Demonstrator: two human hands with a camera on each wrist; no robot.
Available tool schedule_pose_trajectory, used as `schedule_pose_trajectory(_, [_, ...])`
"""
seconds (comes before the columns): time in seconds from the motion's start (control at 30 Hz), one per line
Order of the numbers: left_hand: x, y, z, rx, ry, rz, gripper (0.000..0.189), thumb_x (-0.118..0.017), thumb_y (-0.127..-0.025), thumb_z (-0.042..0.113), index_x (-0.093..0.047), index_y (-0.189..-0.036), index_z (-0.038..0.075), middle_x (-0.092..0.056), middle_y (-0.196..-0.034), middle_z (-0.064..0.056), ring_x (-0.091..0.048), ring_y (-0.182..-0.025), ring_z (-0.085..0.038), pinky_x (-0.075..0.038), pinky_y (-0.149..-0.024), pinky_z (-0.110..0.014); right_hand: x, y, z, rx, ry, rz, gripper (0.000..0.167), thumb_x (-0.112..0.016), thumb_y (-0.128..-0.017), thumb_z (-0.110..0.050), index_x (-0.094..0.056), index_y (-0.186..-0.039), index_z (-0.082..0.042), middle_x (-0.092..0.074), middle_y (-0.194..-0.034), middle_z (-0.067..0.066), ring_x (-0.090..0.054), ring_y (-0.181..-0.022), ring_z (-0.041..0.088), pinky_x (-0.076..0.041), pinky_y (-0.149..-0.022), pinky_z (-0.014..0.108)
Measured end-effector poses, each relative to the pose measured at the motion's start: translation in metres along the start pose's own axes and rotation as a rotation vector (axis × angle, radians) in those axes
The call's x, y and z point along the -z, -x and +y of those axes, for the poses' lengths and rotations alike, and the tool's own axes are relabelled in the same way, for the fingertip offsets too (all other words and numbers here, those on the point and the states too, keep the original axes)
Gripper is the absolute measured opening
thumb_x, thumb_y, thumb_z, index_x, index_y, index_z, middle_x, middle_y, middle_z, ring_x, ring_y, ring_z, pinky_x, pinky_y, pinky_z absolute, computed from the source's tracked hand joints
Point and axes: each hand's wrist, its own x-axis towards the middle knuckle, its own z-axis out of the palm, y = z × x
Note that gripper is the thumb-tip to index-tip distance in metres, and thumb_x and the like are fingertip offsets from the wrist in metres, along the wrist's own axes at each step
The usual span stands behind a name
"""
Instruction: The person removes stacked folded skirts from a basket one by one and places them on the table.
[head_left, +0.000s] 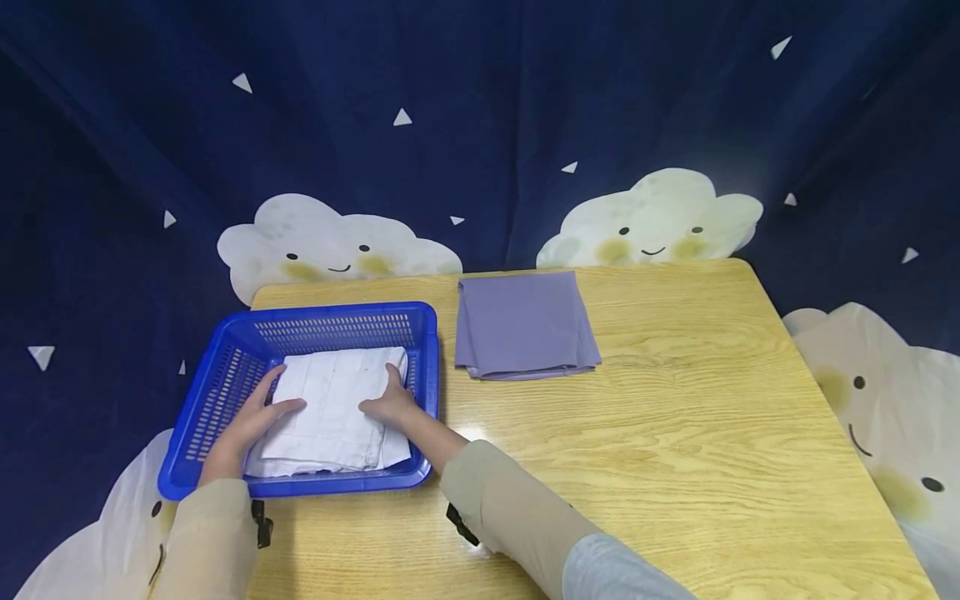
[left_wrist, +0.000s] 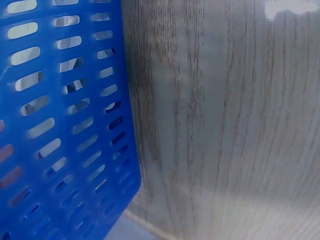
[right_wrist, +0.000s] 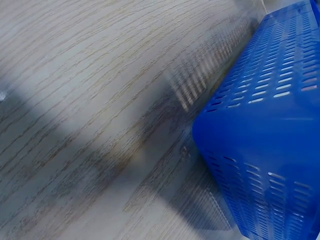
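Observation:
A folded white cloth (head_left: 330, 404) lies inside a blue plastic basket (head_left: 426, 346) on the left part of the table, its layers showing at the front and right edges. On its left side my left hand (head_left: 246, 425) grips the cloth, thumb on top. My right hand (head_left: 392, 404) reaches over the basket's right rim and holds the cloth's right side, thumb also on top. Some fingertips are hidden beside the cloth. Both wrist views show the basket's slotted wall (left_wrist: 65, 120) and corner (right_wrist: 240, 125) from outside; the right wrist view shows neither hand.
A folded purple cloth (head_left: 521, 325) lies to the right of the basket, near the table's back edge. The wooden table (head_left: 697, 433) extends to the right. Behind it hangs a dark blue curtain (head_left: 480, 100) with clouds and small white triangles.

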Motion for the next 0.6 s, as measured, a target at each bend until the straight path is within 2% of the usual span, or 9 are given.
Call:
schedule_pose_trajectory(0.2, [0.0011,0.0005,-0.0007,-0.013,0.073,-0.025,0.09,-0.061,-0.085,0.034,0.003,-0.148,0.021,0.007,-0.15,-0.023,-0.009,-0.131,-0.051,-0.014,-0.102,-0.063,0.0003,0.0002,0.001,0.018,-0.035,-0.02,0.083,-0.068,-0.076,-0.013,-0.02,-0.144,-0.015,-0.038,-0.135,0.029,-0.042,-0.12,0.041,-0.038,-0.097,0.047])
schedule_pose_trajectory(0.4, [-0.0002,-0.0002,-0.0033,-0.022,0.097,-0.052,0.089,-0.062,-0.084,0.025,-0.001,-0.148,0.02,0.011,-0.15,-0.022,0.001,-0.132,-0.05,-0.008,-0.102,-0.064,0.0,0.0007,0.001,0.019,-0.045,-0.036,0.084,-0.067,-0.077,-0.01,-0.019,-0.145,-0.015,-0.04,-0.135,0.026,-0.05,-0.111,0.036,-0.042,-0.093,0.043])
schedule_pose_trajectory(0.6, [-0.0006,0.0012,-0.0018,-0.052,0.219,-0.082,0.085,-0.06,-0.085,0.014,-0.003,-0.148,0.015,0.015,-0.15,-0.02,0.006,-0.133,-0.047,-0.004,-0.104,-0.062,0.0016,0.0005,0.0014,0.047,-0.064,-0.041,0.086,-0.067,-0.075,-0.007,-0.018,-0.145,-0.014,-0.039,-0.137,0.024,-0.049,-0.111,0.036,-0.042,-0.093,0.042])
